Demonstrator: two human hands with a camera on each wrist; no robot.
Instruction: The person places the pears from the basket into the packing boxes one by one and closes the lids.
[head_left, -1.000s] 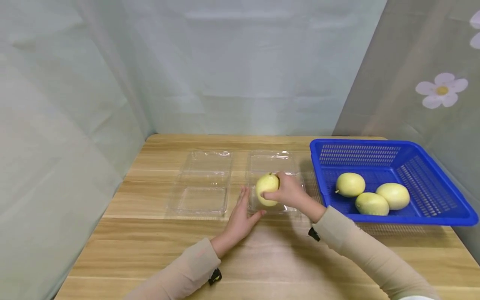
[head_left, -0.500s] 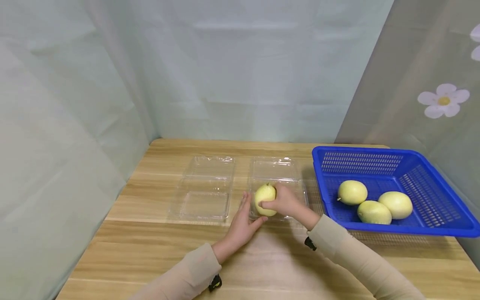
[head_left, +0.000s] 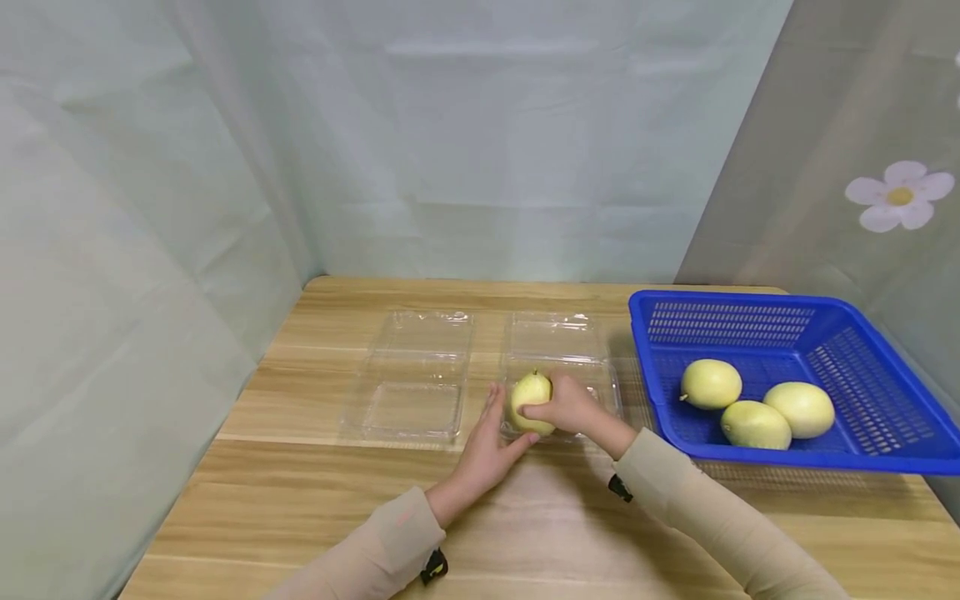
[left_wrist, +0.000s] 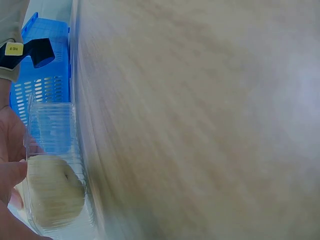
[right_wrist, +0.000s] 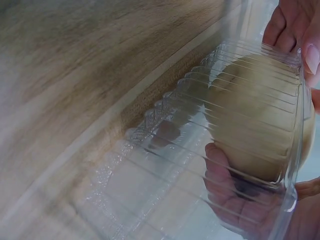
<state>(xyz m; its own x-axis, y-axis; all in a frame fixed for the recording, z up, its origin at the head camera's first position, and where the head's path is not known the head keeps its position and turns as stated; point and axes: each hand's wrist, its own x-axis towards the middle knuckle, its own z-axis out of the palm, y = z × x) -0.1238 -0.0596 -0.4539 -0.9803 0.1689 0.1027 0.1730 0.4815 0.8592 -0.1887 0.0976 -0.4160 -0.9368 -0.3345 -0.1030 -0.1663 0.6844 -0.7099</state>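
Note:
My right hand [head_left: 573, 406] grips a pale yellow melon [head_left: 529, 400] with a short stem on top, fingers and thumb around its side. The melon sits down inside the near left part of the right-hand clear plastic container [head_left: 557, 340], whose lid lies folded back. With fingers straight, my left hand [head_left: 482, 456] touches that container's left side, its thumb along the front edge. Through the ribbed container wall [right_wrist: 165, 150], the right wrist view shows the melon low in the box with fingers beside it. The left wrist view also has the melon [left_wrist: 55, 192] behind clear plastic.
A blue basket [head_left: 750, 454] at the right holds three more melons [head_left: 801, 410]. Left of my hands lies a second clear container [head_left: 412, 408], its lid folded back and nothing in it. A pale curtain [head_left: 487, 167] hangs behind the wooden table [head_left: 300, 517].
My right hand has lowered the melon slightly into the container and keeps hold of it. The left hand stays at the container's side. The head view has shifted a little.

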